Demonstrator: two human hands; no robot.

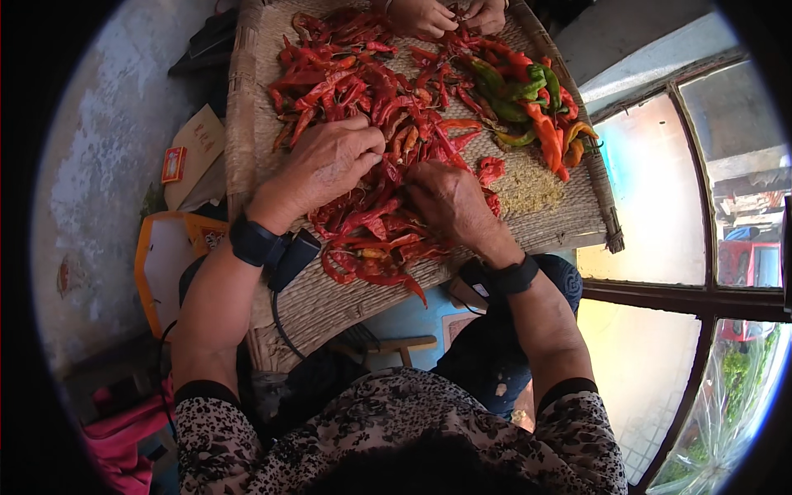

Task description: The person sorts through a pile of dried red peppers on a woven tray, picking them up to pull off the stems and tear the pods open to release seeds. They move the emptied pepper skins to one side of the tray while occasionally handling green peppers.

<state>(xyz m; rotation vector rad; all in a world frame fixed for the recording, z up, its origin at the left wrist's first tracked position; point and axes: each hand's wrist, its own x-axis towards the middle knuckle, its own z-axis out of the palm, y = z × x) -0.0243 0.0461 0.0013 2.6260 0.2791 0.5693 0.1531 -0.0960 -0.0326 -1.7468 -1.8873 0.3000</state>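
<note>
A heap of wrinkled, dried-looking red chili peppers [375,219] spreads over a woven tray [322,318]. My left hand [334,161] rests over the left side of the heap, fingers curled and pressed together. Close by on the right, my right hand [452,202] is closed, its fingers bent down among the peppers. The heap and the hands themselves hide whatever either one grips. Just right of my right hand lie pale yellow seeds [532,191], with a few red pepper pieces [491,171] beside them.
Fresh green, red and orange peppers [528,91] lie at the tray's far right. Another person's hands [429,16] are at its far edge. An orange-edged box [165,256] and a cardboard piece [198,148] sit at left. A framed window [701,305] stands at right.
</note>
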